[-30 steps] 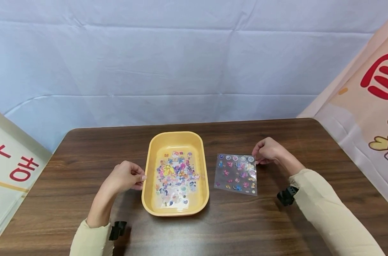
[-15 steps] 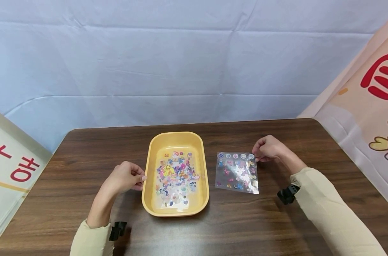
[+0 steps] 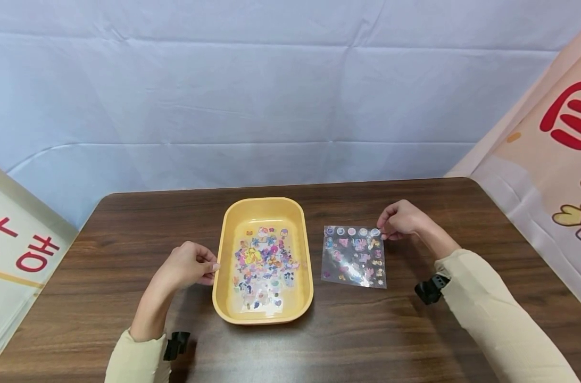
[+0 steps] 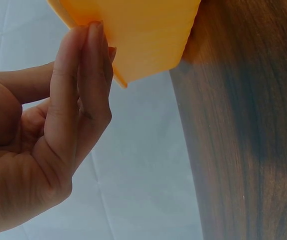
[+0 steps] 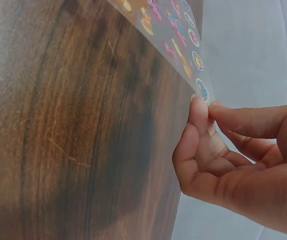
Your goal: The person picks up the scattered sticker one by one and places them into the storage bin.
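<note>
A yellow rectangular tray [image 3: 264, 208] stands on the table, with clear sticker sheets [image 3: 263, 274] lying overlapped inside. My left hand [image 3: 187, 263] pinches the tray's left rim between thumb and fingers. In the left wrist view, those fingertips [image 4: 94, 31] meet the tray's yellow wall [image 4: 148, 40]. To the right of the tray, my right hand [image 3: 403, 219] holds a clear sticker sheet [image 3: 354, 257] by its far right corner. The right wrist view shows thumb and index finger pinching that corner beside a round sticker [image 5: 202, 89]. Glare covers part of the sheet.
The dark wood-grain table [image 3: 271, 354] has its far edge just behind the tray, against a pale cloth backdrop [image 3: 271, 106]. Printed banners hang at the left [image 3: 22, 255] and right [image 3: 554, 159]. Black wrist devices [image 3: 177, 344] sit under both sleeves.
My right hand and its sticker sheet have shifted slightly away from me, and the glare on the sheet has changed. The left hand and tray have stayed put.
</note>
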The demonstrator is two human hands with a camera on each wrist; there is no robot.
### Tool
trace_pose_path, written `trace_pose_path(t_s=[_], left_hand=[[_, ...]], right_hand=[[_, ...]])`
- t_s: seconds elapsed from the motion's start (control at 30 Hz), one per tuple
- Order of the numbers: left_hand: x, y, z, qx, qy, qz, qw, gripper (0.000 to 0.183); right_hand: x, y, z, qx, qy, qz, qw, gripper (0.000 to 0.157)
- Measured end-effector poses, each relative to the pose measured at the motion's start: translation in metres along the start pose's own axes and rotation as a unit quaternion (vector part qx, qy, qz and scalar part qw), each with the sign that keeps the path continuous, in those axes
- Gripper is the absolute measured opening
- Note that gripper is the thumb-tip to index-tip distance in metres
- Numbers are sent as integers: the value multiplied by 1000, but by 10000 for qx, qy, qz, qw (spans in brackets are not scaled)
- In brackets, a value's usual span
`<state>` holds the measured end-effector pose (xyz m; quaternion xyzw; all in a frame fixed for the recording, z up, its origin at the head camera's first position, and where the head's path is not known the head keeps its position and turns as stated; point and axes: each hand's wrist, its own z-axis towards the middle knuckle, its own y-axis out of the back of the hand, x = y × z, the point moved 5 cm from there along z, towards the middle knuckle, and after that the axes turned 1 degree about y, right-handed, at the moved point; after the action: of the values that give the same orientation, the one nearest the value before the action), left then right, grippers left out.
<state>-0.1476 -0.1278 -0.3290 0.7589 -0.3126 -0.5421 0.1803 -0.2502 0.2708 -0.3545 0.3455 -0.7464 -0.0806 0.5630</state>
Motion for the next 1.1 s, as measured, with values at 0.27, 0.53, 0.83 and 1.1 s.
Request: trace_pose_path(t_s=[0.27,0.53,0.83,1.1], left_hand=[[0,0,1,1,-21,-18,10000,10],[1,-1,2,-16,-30,-103,9999,10],[1,0,2,-30,-27,-71,10000,10],[0,0,2,-38,-56,-23,10000,10]], right_hand=[[6,2,0,-10,41,-124,9999,13],[13,6,-1,-71,20,-20,10000,13],[20,11,-4,-132,14,295,9995,16],[26,16,-6,-168,18,562,9983,18]])
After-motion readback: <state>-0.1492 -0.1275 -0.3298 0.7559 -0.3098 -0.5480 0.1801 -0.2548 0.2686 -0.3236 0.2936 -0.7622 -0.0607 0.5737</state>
